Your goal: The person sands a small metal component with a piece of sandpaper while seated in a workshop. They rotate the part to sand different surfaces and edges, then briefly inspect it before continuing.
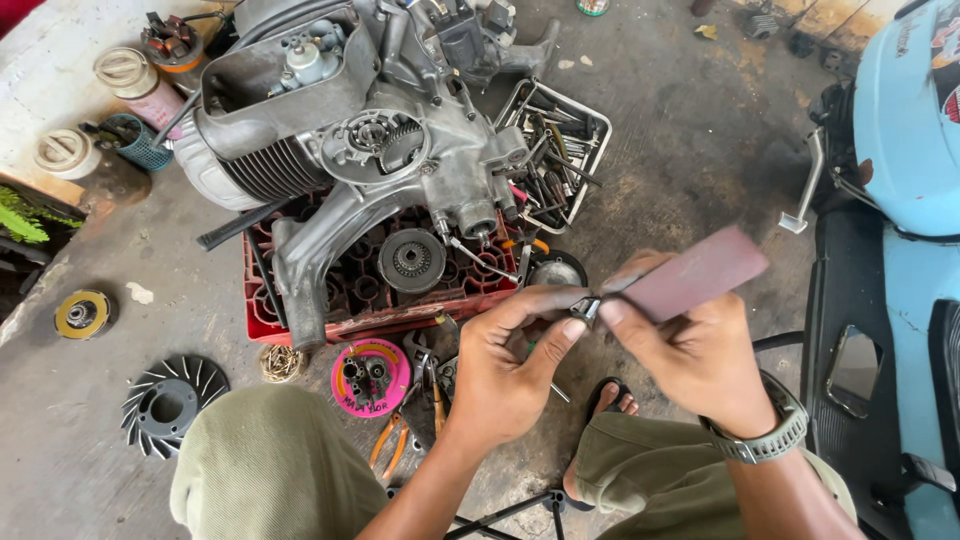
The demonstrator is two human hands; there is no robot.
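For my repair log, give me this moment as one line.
left hand: pinches small metal part | right hand: holds reddish abrasive strip against it | behind: engine on red crate

Both forearms come up from the bottom edge of the view and meet near its middle. The left hand (505, 375) is turned back upward, its wrist slightly bent, the thumb and forefinger stretched forward and pinched together on a small metal part (586, 308). The right hand (690, 350) sits just beside it, fingertips nearly touching the left ones, with the fingers curled and closed around a flat reddish-brown strip (690, 275) that slants up to the right. A watch (765, 440) circles the right wrist. Both knees are bent below the arms.
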